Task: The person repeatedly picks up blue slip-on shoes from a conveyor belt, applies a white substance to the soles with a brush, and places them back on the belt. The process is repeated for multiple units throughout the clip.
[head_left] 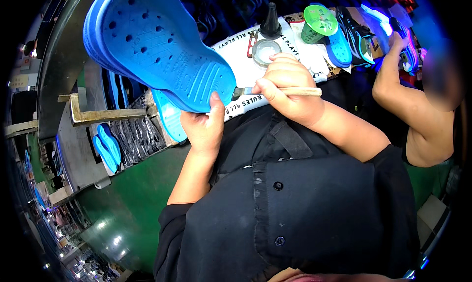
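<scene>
My left hand [204,127] grips the heel end of a large blue insole [162,56], thumb on top and fingers underneath. Holes dot its forefoot and raised ribs cross its heel. Layered edges show along its left side; whether these are several insoles stacked together I cannot tell. In my right hand [292,93] is a flat brush [307,91] with a wooden handle, pinched between thumb and fingers. Its dark bristles meet the insole's heel edge. Just beyond my right hand sits a small round dish [266,52] with whitish contents.
Behind the dish stand a black cone-shaped bottle [271,24] and red-handled snips [252,43]. Further right are a green-topped cup [319,22], another blue insole [338,48] and a black shoe [353,31]. A co-worker's hand [397,42] holds a shoe. Blue insoles [107,147] lie left, near a wooden bar [108,116].
</scene>
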The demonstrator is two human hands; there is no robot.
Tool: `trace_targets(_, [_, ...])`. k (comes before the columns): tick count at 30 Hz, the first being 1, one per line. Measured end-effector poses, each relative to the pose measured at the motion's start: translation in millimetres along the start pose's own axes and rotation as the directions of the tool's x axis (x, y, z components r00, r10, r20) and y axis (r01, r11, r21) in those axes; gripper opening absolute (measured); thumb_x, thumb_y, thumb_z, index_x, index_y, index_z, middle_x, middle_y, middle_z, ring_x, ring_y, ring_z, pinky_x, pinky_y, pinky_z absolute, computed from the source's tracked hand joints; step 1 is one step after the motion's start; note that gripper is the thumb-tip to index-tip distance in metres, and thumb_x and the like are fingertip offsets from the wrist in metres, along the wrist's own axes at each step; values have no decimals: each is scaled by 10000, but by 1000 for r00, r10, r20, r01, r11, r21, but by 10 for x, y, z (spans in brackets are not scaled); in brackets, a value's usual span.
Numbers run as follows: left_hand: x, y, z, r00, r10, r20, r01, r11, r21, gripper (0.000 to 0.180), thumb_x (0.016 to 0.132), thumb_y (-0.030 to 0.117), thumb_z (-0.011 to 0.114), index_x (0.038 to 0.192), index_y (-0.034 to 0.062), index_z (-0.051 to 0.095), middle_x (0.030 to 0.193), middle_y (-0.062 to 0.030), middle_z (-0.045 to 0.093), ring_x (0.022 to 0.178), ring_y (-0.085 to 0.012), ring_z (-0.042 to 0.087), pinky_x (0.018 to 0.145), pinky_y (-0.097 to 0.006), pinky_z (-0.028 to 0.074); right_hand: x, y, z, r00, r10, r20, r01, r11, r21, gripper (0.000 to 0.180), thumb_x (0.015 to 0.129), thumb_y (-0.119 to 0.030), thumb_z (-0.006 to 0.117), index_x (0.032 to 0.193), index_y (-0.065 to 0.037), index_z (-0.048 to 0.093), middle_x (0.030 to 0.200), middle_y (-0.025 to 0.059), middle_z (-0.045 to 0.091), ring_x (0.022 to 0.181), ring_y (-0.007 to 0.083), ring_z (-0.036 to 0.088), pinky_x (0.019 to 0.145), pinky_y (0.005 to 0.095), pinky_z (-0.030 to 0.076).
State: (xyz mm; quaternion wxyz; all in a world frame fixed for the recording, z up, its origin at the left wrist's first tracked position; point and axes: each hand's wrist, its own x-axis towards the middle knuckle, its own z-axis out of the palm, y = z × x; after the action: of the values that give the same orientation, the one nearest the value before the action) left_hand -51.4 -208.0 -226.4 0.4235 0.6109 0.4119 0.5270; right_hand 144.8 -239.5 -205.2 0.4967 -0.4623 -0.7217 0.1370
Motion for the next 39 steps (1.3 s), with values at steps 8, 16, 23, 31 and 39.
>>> trace_targets(8, [-16, -76, 6, 992, 122, 17, -123, 992, 33, 157, 835, 27, 632, 976, -25, 589, 895, -75, 633, 792, -120, 577, 743, -264, 466, -37, 39, -47, 994, -68, -82, 67, 998, -19, 160, 810, -133, 628, 661, -78, 644, 598, 41, 575, 610, 226, 562, 747, 361, 433])
trace_targets(16, [-23, -94, 7, 987, 158, 8, -159, 987, 35, 154, 826, -10, 621, 971, -36, 581, 904, -89, 638, 804, -132, 586, 754, -274, 472, -28, 60, -53, 992, -95, -83, 86, 991, -98, 143, 785, -125, 645, 654, -68, 635, 593, 48, 560, 594, 228, 548, 755, 366, 433])
trace_targets(23, [-22, -130, 13, 978, 208, 35, -211, 969, 130, 175, 826, -8, 622, 992, -39, 581, 921, -98, 643, 829, -145, 596, 779, -283, 470, -22, 6, -30, 987, -151, -55, 149, 988, -33, 140, 770, -125, 668, 646, -65, 639, 583, 44, 551, 572, 218, 532, 698, 340, 420])
trace_targets(31, [-31, -204, 59, 969, 247, -12, -247, 969, 13, 222, 827, 5, 631, 1037, -37, 572, 996, -108, 623, 891, -157, 588, 824, -291, 459, -45, 35, -29, 986, -145, -82, 145, 989, -6, 182, 790, -127, 649, 622, -61, 626, 567, 55, 557, 544, 237, 517, 650, 343, 400])
trace_targets(39, [2, -239, 45, 948, 315, -41, -314, 949, 28, 200, 809, -21, 621, 1005, -38, 584, 958, -108, 629, 858, -162, 594, 795, -289, 467, -54, 21, -35, 988, -146, -41, 146, 989, -8, 191, 796, -108, 630, 613, -54, 623, 547, 62, 542, 536, 237, 511, 668, 350, 409])
